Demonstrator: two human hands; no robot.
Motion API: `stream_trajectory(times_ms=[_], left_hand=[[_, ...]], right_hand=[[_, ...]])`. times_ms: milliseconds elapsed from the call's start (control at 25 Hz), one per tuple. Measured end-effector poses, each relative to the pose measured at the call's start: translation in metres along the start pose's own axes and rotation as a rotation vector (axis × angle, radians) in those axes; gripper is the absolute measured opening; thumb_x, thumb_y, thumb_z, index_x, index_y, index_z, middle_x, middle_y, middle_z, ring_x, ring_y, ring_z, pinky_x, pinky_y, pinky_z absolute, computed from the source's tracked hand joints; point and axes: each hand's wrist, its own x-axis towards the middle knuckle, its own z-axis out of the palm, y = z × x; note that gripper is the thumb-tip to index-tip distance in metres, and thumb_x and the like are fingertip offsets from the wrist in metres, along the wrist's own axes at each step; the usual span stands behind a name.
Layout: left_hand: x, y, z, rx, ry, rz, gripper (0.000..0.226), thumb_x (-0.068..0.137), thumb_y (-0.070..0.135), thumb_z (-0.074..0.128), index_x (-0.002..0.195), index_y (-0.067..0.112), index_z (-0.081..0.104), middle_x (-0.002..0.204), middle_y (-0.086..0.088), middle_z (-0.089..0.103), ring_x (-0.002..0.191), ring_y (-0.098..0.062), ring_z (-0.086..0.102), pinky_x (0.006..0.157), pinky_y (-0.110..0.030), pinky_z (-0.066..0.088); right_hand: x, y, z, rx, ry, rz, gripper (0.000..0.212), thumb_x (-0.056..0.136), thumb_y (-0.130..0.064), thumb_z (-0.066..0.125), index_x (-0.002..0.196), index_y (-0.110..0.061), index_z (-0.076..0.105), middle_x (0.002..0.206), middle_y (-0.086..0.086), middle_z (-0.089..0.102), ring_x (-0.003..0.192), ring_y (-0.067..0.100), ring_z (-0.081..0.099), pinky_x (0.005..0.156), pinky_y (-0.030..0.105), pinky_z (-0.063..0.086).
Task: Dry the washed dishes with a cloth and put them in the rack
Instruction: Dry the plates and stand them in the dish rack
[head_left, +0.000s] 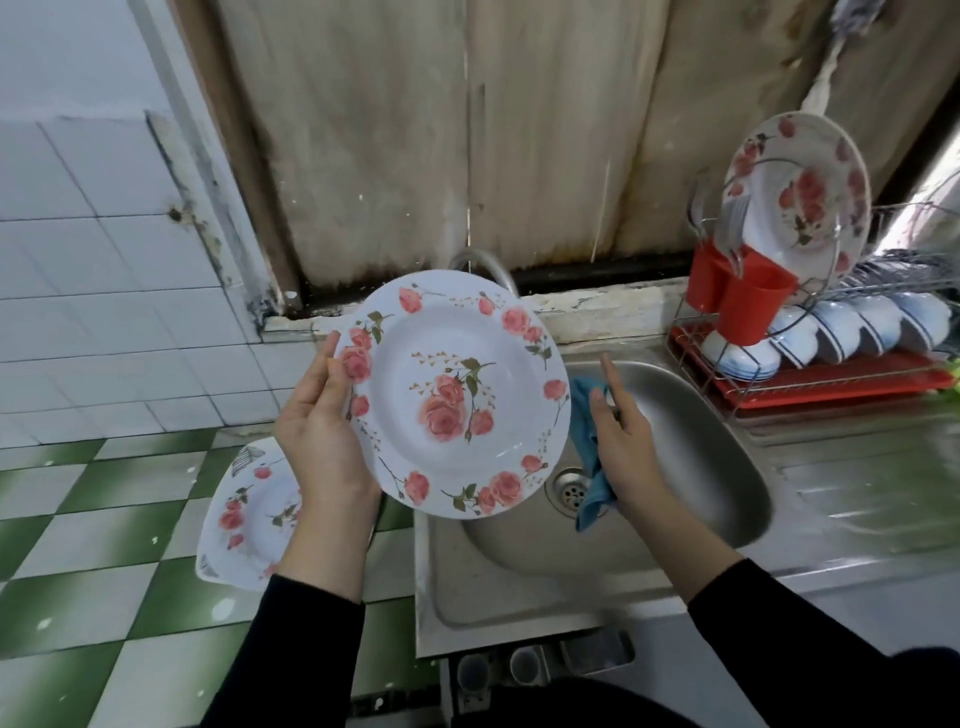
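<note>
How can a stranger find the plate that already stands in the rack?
Right of the steel sink stands a wire dish rack. On its upper tier, behind red cutlery cups, one rose-patterned plate stands upright; its neighbours are blue-striped bowls.

Tiled top (78, 519): green-and-white checks, left of the sink (675, 467) — floral plates (249, 514) lie on it.
Drainboard (857, 467): steel, right of the sink — red tray (841, 387) on it, wire rack (696, 358) standing in the tray.

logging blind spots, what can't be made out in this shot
Head view:
held plate, back: faces away.
blue cloth: partly behind the plate and right hand.
lower plate: covered by left forearm; one or several, unclear.
dish rack: right end cut off by frame edge.
</note>
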Motion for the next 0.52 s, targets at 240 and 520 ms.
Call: stream_trajectory(times_ms=[240, 520], left_hand=[[-0.034, -0.047, 0.049, 0.004, -0.033, -0.09, 0.03, 0.096, 0.008, 0.053, 0.125, 0.01, 0.062, 0.117, -0.006, 0.07, 0.11, -0.021, 0.065, 0.095, -0.036, 0.053], [-0.069, -0.109, 0.1, 0.025, -0.093, -0.161, 0.021, 0.097, 0.007, 0.051, 0.112, 0.013, 0.065, 0.103, -0.002, 0.073, 0.094, -0.016, 0.069, 0.079, -0.03, 0.058]], right_hand=[[0.0, -0.017, -0.069, 0.172, -0.09, -0.044, 0.073, 0.086, -0.019, 0.069, 0.142, -0.046, 0.03, 0.101, -0.035, 0.064, 0.097, -0.006, 0.065, 0.075, 0.02, 0.056], [0.012, -0.015, -0.146, 0.202, -0.112, -0.121, 0.071, 0.083, 0.006, 0.068, 0.136, -0.035, 0.043, 0.13, -0.008, 0.053, 0.115, 0.018, 0.059, 0.087, 0.038, 0.057]])
